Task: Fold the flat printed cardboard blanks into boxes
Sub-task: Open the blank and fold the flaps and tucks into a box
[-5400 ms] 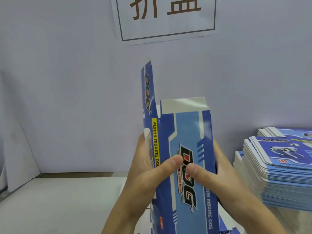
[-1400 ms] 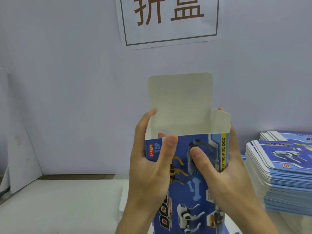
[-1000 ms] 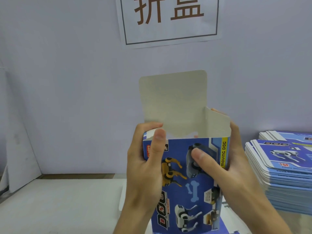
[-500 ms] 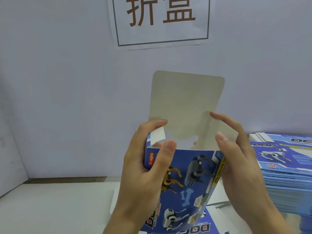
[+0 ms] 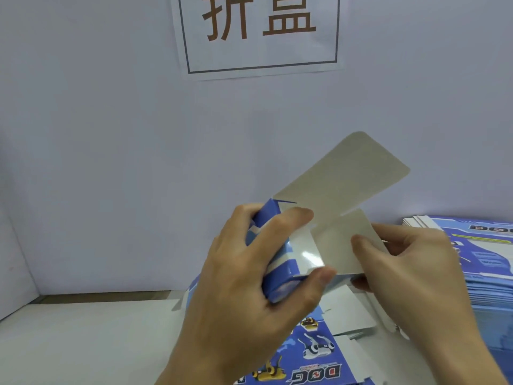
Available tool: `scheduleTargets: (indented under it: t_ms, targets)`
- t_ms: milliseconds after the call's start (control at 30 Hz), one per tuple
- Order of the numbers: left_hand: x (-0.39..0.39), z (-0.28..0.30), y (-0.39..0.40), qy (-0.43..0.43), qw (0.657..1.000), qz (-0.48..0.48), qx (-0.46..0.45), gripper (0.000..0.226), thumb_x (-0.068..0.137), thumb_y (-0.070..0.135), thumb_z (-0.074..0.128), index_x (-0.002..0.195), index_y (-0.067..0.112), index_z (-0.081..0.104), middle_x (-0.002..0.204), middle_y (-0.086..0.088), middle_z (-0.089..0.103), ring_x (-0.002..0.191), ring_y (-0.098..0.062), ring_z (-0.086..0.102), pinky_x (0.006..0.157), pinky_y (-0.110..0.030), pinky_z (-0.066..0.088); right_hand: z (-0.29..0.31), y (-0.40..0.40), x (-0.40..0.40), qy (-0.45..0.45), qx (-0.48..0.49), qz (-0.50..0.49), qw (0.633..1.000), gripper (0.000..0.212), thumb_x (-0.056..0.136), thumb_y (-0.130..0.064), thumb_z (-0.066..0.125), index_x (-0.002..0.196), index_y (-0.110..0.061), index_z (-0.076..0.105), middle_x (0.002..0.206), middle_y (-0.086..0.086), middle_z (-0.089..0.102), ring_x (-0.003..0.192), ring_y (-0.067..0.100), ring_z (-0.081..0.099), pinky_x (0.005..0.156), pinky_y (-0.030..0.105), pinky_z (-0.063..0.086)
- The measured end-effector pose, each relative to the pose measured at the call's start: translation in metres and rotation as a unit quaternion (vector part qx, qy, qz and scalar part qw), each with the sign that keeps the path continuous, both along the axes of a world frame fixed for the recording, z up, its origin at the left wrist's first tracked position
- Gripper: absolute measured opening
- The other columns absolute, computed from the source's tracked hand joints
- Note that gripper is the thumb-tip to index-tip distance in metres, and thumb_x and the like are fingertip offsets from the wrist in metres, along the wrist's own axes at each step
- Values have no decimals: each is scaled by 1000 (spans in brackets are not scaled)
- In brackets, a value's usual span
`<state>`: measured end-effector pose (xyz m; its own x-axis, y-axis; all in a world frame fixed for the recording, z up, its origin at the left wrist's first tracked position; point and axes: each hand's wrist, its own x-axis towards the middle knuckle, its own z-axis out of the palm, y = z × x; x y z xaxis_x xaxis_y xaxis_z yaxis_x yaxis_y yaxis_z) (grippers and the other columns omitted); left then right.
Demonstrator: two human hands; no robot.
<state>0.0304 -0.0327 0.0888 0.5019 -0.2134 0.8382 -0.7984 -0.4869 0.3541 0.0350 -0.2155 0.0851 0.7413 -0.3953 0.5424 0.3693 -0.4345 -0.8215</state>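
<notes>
Left hand point(image 5: 249, 290) grips the blue box point(image 5: 280, 262); right hand point(image 5: 410, 273) pinches its grey side flap point(image 5: 341, 245), lid flap point(image 5: 344, 176) raised above.

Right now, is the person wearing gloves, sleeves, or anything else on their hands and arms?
No. The left hand and right hand are bare: no gloves, rings or watch in view. Both wrists are uncovered, with no sleeve showing down to the frame's bottom edge.

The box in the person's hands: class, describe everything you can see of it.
The box is thin blue printed cardboard, plain grey-white inside, held in the air and tipped over toward the right. Its large rounded flap stands open, slanting up to the right, and a smaller side flap is being folded across the opening. The left hand grips its body; the right hand pinches the side flap.
</notes>
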Motion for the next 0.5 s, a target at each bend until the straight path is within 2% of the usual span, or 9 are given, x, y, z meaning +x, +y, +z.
scheduleTargets:
  t_ms: [33,100,167,233,267,333,400,433,500]
  targets:
    - [-1,0,0,0,1000,2,3,44,85,67,51,124,47,53,117,13,50,99,-18,60,81,-32,52,-1,1,1,0,-3,-15,1000,19,83,-13,61,81,-26,74,56,8,68,63,41,67,60,50,57]
    - [-2,0,-2,-2,1000,7,12,46,85,69,50,124,46,53,117,12,50,98,-19,59,80,-37,52,-3,1,3,1,-13,-38,999,13,81,-13,59,82,-12,72,58,17,65,66,45,65,60,49,56]
    - [-2,0,-4,-6,1000,8,23,46,84,67,52,124,45,54,116,11,49,96,-19,58,79,-39,52,-5,1,4,-3,-23,-58,998,16,80,-11,59,74,-2,71,53,16,62,57,37,64,54,43,53]
    - [-3,-1,-6,-7,1000,6,28,46,84,66,53,124,44,53,116,10,49,96,-19,58,79,-41,52,-7,0,5,-12,-25,-67,997,17,80,-9,59,71,1,69,50,15,59,49,31,54,47,40,46]
    - [-3,-1,-7,-6,1000,5,25,46,84,66,53,125,44,53,117,9,49,98,-20,58,79,-41,52,-7,1,5,-21,-19,-62,998,16,82,-9,59,73,1,68,52,16,59,50,32,50,47,42,45]
    - [-3,0,-6,-9,1000,3,16,45,85,67,52,124,44,54,119,5,51,101,-21,58,81,-41,52,-4,3,5,-36,16,-29,999,13,86,-12,62,80,-9,73,59,11,66,62,37,59,55,45,52]
    - [-4,1,-4,-12,1000,5,16,45,85,68,52,123,44,55,119,5,51,102,-21,59,82,-39,51,-1,4,3,-52,69,9,996,21,90,-20,65,74,-23,78,65,-4,73,62,23,69,61,45,59]
    - [-4,2,-4,-12,1000,7,18,45,84,67,53,123,44,55,118,6,51,101,-20,59,81,-38,51,-1,3,3,-58,82,15,995,22,90,-22,66,73,-28,79,68,-12,75,63,12,71,62,40,60]
    - [-5,3,-2,-13,1000,11,24,44,83,64,54,123,45,54,117,7,50,98,-19,59,79,-39,52,-1,1,4,-63,68,7,996,15,88,-19,69,84,-29,80,68,-22,73,63,-3,70,58,21,57]
